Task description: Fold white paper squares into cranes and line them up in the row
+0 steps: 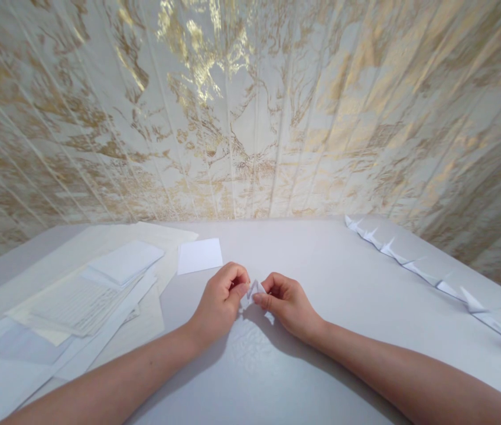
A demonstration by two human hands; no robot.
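Observation:
Between my two hands, just above the white table, is a small folded piece of white paper with a pointed top. My left hand pinches its left side between thumb and fingers. On the other side my right hand grips it, the thumb lying across the front. Much of the folded paper is hidden behind the fingers, so its full shape does not show. A flat white paper sheet lies just beyond my left hand.
Loose papers, some with writing, overlap on the left of the table. Along the right edge runs a row of several pointed folded paper figures. A wall with a gold and white pattern closes off the back.

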